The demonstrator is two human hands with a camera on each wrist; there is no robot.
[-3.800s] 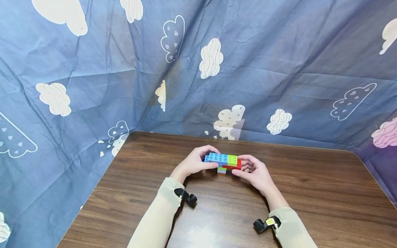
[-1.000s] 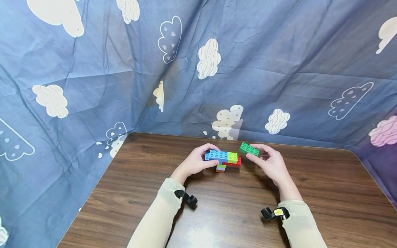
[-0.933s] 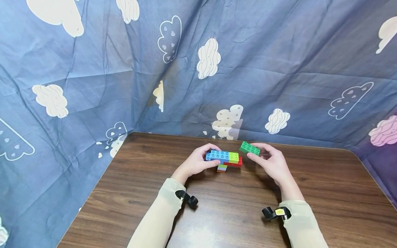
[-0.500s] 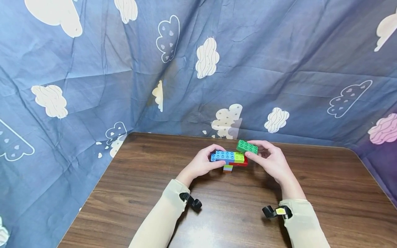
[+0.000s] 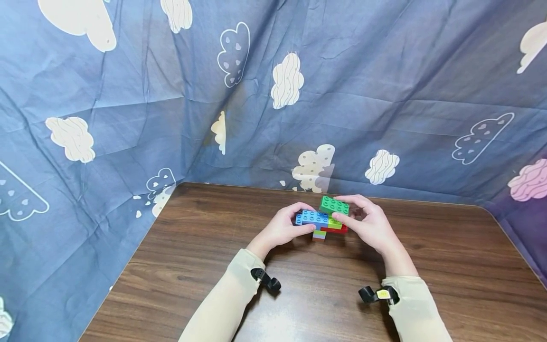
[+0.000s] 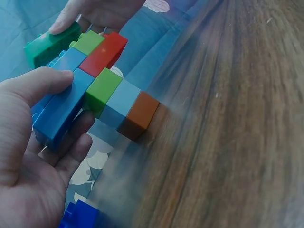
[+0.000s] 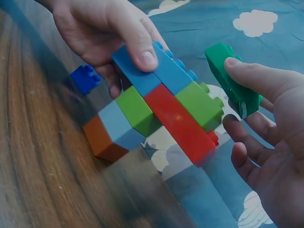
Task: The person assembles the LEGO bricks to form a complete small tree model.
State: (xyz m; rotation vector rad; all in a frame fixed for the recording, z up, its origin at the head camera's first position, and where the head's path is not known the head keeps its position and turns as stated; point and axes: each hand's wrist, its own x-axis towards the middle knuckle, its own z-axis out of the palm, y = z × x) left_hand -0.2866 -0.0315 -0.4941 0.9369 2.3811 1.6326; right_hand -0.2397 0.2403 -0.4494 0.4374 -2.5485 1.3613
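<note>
A T-shaped build of toy building blocks stands on a stem of orange, pale blue and lime blocks, its foot close to the table. Blue blocks and a red block form the crossbar, topped by a light blue block and a lime block. My left hand grips the blue end, thumb on the near side. Between thumb and fingers, my right hand pinches a green block, held slightly tilted just above the lime end, with a gap visible in the right wrist view.
A dark blue block lies on the table behind my left hand, mostly hidden in the head view. The brown wooden table ends at a blue cloud-patterned cloth hanging behind it.
My right hand, earlier at the red end, now holds the green block and has brought it left over the lime end. My left hand has shifted the build slightly right.
</note>
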